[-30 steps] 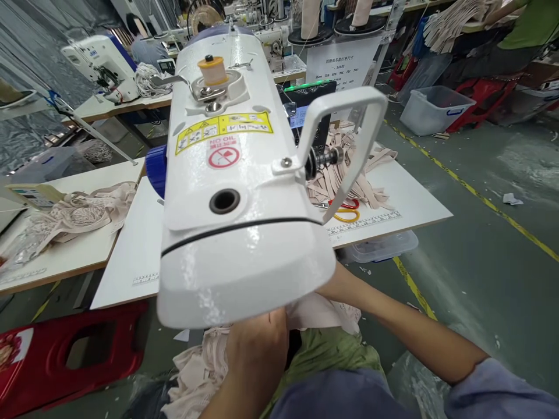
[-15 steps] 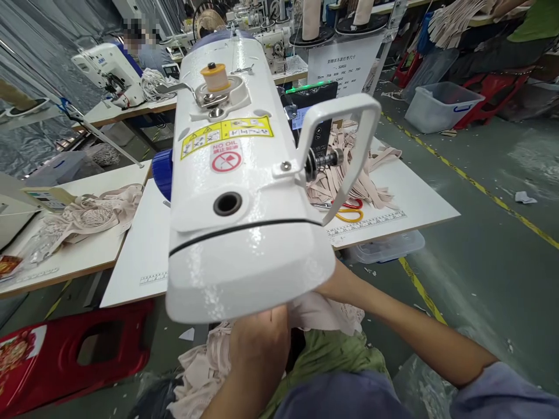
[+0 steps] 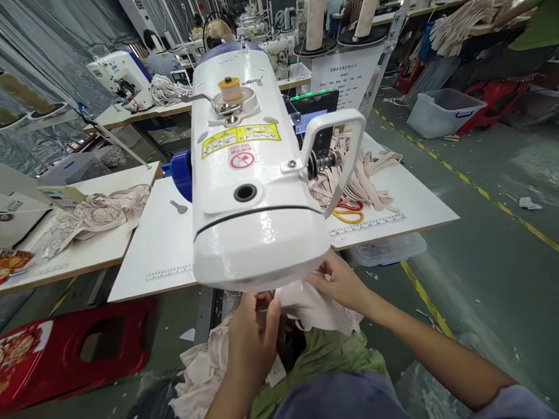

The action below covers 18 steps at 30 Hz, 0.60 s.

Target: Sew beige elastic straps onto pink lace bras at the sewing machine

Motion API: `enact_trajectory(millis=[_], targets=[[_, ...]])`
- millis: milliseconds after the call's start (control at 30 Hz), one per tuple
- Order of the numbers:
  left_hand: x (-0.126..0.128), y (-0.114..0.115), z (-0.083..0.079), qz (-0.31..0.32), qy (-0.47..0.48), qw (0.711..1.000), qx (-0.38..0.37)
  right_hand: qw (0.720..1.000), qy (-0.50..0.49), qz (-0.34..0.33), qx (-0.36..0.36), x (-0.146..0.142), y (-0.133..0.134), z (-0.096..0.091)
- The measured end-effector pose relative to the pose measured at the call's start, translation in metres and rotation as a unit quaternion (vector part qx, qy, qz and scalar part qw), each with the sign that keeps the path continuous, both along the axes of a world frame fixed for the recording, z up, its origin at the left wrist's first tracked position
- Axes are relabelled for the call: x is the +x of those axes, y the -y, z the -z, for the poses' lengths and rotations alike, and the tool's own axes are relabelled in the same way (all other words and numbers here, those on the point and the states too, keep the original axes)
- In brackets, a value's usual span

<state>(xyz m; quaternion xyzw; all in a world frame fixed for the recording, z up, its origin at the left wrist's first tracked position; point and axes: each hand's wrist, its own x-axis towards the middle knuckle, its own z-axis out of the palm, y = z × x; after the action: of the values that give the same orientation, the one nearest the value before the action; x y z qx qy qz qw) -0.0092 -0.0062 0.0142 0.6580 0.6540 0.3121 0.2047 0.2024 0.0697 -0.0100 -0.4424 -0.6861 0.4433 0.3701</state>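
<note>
A white sewing machine head fills the middle of the view and covers its own needle area. Just below its front end, my right hand pinches a pale beige fabric piece, fingertips partly behind the machine. My left hand is closed at the left edge of that fabric, thumb and fingers drawn together below the head. The fabric hangs down over a green cloth on the lap. More beige fabric lies bunched beside my left forearm.
On the table lie beige strips, scissors with red and yellow handles and a ruler. A red stool stands low at left. A clear bin sits on the floor at right.
My right hand has come out from behind the machine head, and its fingers now show on the fabric. My left hand has turned, showing its thumb. The machine sits further right in view.
</note>
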Motion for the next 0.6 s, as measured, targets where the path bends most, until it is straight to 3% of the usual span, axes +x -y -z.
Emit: enact_trajectory(millis=[67,133,267,333,400,500,600], targets=[[-0.003,-0.002,-0.005,0.006,0.087,0.993,-0.079,0.998,0.057,-0.015,0.005,0.007,0.009,0.0],[-0.006,-0.005,-0.01,0.063,0.139,0.976,-0.154,0.994,0.092,-0.058,0.008,0.011,0.023,-0.004],[-0.007,-0.001,-0.011,0.198,0.294,0.894,-0.273,0.986,0.053,-0.154,-0.046,0.008,0.062,-0.022],[-0.009,0.007,-0.007,0.177,0.39,0.859,-0.281,0.977,0.0,-0.191,-0.089,0.001,0.078,-0.03],[-0.016,0.018,-0.003,0.112,0.445,0.849,-0.264,0.97,-0.053,-0.199,-0.131,-0.013,0.087,-0.031],[-0.035,0.036,-0.004,0.031,0.463,0.857,-0.224,0.956,-0.107,-0.208,-0.179,-0.045,0.087,-0.02],[-0.054,0.045,-0.013,-0.004,0.436,0.877,-0.202,0.934,-0.173,-0.236,-0.207,-0.083,0.078,-0.003]])
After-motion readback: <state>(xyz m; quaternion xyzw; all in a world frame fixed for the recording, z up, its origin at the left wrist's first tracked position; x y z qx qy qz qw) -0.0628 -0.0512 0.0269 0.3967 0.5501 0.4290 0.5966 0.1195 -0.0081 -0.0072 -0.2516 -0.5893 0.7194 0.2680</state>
